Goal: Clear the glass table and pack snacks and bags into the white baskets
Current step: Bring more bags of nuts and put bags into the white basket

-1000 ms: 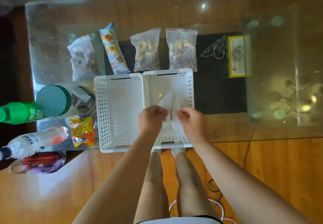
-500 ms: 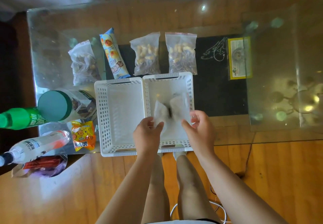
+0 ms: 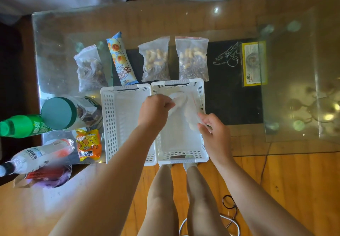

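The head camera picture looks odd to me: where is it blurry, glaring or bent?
Head view: the clear bag held by the left hand and right hand is smeared; the water bottle at the left edge is soft; the glass table mirrors lights on the right; wide-angle bends its edges.

Both hands sit over the right white basket (image 3: 201, 118), walled on all sides. Left of the left hand (image 3: 155, 113) the left white basket (image 3: 110, 118) lies open; beyond it a green-lidded jar (image 3: 60, 113) and green bottle (image 3: 20, 125) block. Ahead, two peanut bags (image 3: 156, 60) crowd the rim. Right of the right hand (image 3: 216, 134), bare glass table (image 3: 294, 88).
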Demonstrator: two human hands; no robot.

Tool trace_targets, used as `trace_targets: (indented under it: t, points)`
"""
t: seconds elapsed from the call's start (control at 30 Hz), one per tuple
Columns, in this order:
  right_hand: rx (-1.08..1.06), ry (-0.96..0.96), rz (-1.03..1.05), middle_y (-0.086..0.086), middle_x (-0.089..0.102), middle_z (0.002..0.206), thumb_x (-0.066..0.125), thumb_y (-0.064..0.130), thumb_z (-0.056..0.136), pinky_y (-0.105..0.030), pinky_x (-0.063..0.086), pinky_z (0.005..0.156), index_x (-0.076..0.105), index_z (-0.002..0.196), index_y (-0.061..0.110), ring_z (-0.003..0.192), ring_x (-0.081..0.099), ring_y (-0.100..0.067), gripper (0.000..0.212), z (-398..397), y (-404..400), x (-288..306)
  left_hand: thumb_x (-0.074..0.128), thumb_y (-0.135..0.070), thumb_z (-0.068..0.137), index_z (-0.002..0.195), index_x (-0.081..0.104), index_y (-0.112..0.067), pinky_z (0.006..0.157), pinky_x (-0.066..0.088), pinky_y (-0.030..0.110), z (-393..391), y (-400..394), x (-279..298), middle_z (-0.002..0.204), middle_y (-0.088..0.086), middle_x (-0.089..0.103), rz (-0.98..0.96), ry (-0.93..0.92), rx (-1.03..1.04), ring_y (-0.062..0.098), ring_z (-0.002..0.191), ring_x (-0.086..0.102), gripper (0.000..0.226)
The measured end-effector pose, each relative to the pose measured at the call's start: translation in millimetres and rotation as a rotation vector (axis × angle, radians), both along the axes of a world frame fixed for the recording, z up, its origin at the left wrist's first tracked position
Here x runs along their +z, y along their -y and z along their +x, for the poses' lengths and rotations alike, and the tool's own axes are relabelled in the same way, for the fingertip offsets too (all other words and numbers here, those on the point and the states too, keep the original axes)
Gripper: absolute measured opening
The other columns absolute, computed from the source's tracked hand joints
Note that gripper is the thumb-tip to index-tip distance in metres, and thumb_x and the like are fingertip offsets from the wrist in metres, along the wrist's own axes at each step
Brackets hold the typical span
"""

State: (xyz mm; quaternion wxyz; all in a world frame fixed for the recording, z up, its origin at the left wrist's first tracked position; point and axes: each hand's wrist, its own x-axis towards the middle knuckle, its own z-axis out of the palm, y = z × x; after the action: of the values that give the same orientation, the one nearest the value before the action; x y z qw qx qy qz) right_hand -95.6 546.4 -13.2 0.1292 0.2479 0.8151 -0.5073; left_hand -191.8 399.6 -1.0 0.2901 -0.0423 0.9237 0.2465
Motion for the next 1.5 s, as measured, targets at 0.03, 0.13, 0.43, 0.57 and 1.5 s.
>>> trace_targets:
  t: [0.03, 0.13, 0.43, 0.57, 1.5]
  points:
    - [0.004, -0.019, -0.003, 0.009, 0.062, 0.11, 0.057, 0.012, 0.089, -0.029, 0.054, 0.084, 0.062, 0.103, 0.009, 0.101, 0.058, -0.005, 0.014, 1, -1, 3, 0.057, -0.019, 0.089, 0.082, 0.069, -0.004, 0.065, 0.043, 0.033, -8, -1, -1, 0.081, 0.017, 0.066, -0.014, 0.003, -0.08, 0.037, 0.077, 0.058, 0.021]
    - [-0.006, -0.039, -0.044, 0.014, 0.06, 0.108, 0.056, 0.009, 0.09, -0.02, 0.051, 0.084, 0.063, 0.107, 0.012, 0.101, 0.059, -0.002, 0.019, 2, -2, 8, 0.055, -0.019, 0.092, 0.096, 0.07, -0.007, 0.081, 0.051, 0.038, -33, -4, -8, 0.099, 0.014, 0.068, -0.05, 0.013, -0.268, 0.036, 0.091, 0.061, 0.02]
    - [0.162, -0.018, -0.236, 0.032, 0.06, 0.097, 0.054, 0.009, 0.091, -0.001, 0.042, 0.078, 0.058, 0.087, 0.038, 0.097, 0.055, 0.019, 0.029, -18, -3, 10, 0.051, -0.019, 0.095, 0.11, 0.067, -0.013, 0.09, 0.051, 0.04, -76, -8, -13, 0.113, 0.007, 0.067, -0.105, -0.01, -0.545, 0.027, 0.103, 0.062, 0.023]
    - [0.213, -0.017, -0.335, 0.021, 0.067, 0.098, 0.055, 0.011, 0.09, -0.005, 0.043, 0.079, 0.056, 0.083, 0.031, 0.097, 0.059, 0.012, 0.022, -38, 10, -3, 0.059, -0.019, 0.09, 0.12, 0.062, -0.016, 0.097, 0.046, 0.039, -79, -2, -14, 0.125, 0.004, 0.063, -0.05, -0.035, -0.498, 0.025, 0.114, 0.058, 0.031]
    - [-0.2, 0.221, -0.378, -0.006, 0.064, 0.107, 0.05, 0.002, 0.091, -0.001, 0.042, 0.071, 0.062, 0.104, 0.004, 0.088, 0.059, 0.002, 0.018, -67, 29, -52, 0.057, -0.029, 0.091, 0.109, 0.07, -0.019, 0.089, 0.05, 0.037, -86, 44, -18, 0.109, 0.002, 0.072, 0.093, 0.005, -0.158, 0.021, 0.1, 0.064, 0.025]
